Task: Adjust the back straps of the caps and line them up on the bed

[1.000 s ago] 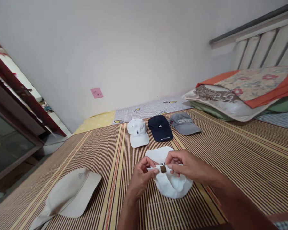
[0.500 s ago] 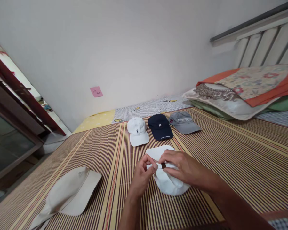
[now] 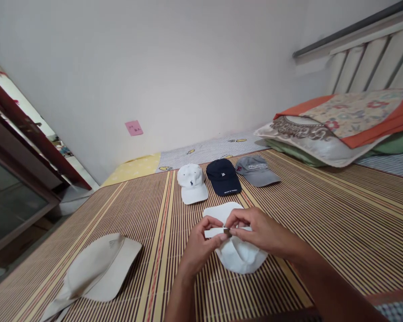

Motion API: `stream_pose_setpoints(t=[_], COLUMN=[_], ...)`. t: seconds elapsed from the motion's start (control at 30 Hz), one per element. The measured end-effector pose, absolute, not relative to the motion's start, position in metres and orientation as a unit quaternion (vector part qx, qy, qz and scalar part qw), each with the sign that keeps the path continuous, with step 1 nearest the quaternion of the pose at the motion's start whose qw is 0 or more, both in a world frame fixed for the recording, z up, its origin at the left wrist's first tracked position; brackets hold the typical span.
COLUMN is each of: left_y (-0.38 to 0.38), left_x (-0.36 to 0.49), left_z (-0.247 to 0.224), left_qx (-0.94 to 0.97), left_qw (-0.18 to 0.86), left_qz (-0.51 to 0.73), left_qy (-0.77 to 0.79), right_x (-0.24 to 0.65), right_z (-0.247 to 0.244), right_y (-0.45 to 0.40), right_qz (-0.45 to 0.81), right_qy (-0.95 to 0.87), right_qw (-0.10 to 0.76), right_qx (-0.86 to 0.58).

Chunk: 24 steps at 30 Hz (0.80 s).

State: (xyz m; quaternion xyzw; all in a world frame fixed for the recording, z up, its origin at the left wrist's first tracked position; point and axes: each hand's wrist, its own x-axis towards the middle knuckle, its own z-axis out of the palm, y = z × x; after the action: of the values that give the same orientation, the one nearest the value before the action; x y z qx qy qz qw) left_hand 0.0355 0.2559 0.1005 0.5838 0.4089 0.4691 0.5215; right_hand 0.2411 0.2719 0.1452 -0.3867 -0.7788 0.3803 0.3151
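A white cap (image 3: 243, 257) lies on the striped mat with its brim pointing toward the wall. Across it runs the cap's white strap (image 3: 212, 232), which has a small brown buckle (image 3: 227, 232). My left hand (image 3: 201, 241) pinches the strap at the left of the buckle. From the other side my right hand (image 3: 255, 228) grips the strap close to the buckle, thumb and fingers pressed together. Both hands cover part of the cap's middle.
Beyond it stand a white cap with a dark logo (image 3: 192, 181), a navy cap (image 3: 223, 176) and a grey cap (image 3: 258, 171) in a row. A beige cap (image 3: 100, 266) rests at left on the bamboo mat (image 3: 151, 250). Pillows (image 3: 322, 134) are stacked at right.
My left fingers have shifted right, up to the buckle. My right fingertips have closed in on it too, and more of the strap's left end shows.
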Motion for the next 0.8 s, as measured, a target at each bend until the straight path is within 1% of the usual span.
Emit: stream_pose_setpoints(t=[0.13, 0.33, 0.63, 0.8], left_y=[0.258, 0.256, 0.255, 0.257], left_x=[0.034, 0.034, 0.031, 0.027], left_z=[0.099, 0.102, 0.1, 0.096], left_qx=[0.593, 0.571, 0.583, 0.578], left_qw=[0.524, 0.541, 0.546, 0.547], left_qz=[0.443, 0.45, 0.449, 0.453], left_qy=[0.42, 0.423, 0.4, 0.402], right_x=[0.242, 0.253, 0.262, 0.273], right_z=[0.147, 0.142, 0.138, 0.136], right_y=[0.271, 0.276, 0.284, 0.289], right_qz=[0.409, 0.458, 0.49, 0.491], right_qy=[-0.767, -0.756, -0.748, -0.768], right_qw=[0.318, 0.298, 0.277, 0.238], right_qx=[-0.379, -0.36, -0.353, -0.335])
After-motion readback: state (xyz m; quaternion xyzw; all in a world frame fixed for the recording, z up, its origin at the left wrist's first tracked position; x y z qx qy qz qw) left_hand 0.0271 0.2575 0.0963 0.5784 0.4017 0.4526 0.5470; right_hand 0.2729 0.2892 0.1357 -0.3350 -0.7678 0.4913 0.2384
